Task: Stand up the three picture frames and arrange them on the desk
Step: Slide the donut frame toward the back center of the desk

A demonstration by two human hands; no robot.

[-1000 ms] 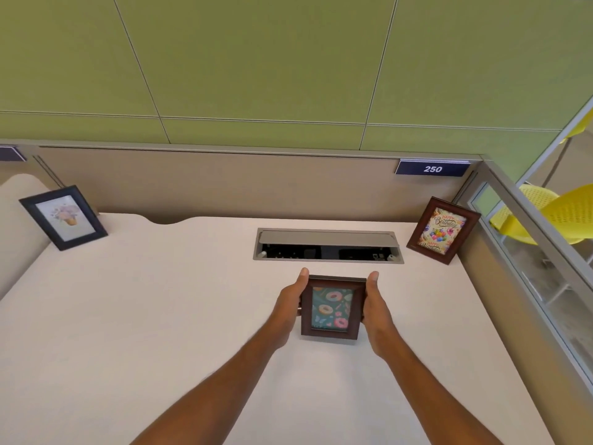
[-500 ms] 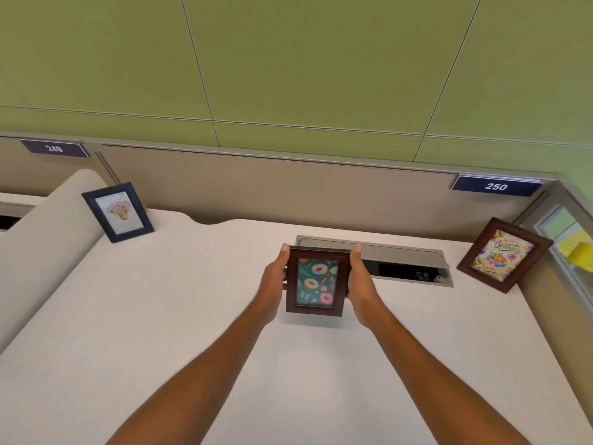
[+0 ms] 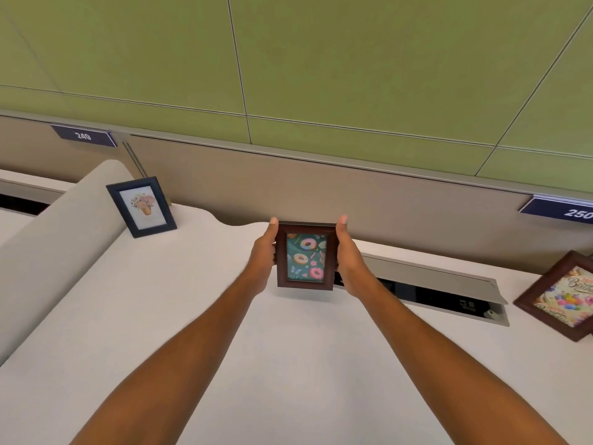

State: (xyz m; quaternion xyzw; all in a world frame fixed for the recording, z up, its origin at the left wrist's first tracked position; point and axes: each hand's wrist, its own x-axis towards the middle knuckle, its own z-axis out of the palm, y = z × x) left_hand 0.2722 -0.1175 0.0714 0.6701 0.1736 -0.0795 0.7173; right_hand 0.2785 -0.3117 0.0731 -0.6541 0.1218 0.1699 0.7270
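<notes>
From the head camera, the doughnut-print frame sits upright between both hands, long axis vertical, picture facing the wearer. The left hand presses its left edge and the right hand its right edge, thumbs up along the sides, so neither hand is nearer. A faint shadow under its bottom rail suggests it hangs just above the desk, though contact is hard to rule out. It sits mid-desk, well apart from the two other frames: the dark blue flower frame standing at the far left corner, and the brown birthday frame leaning at the far right. Just right of the held frame lies the open cable tray; setting down should keep clear of that. The desktop is pale and plain, backed by a beige partition and green wall panels.
</notes>
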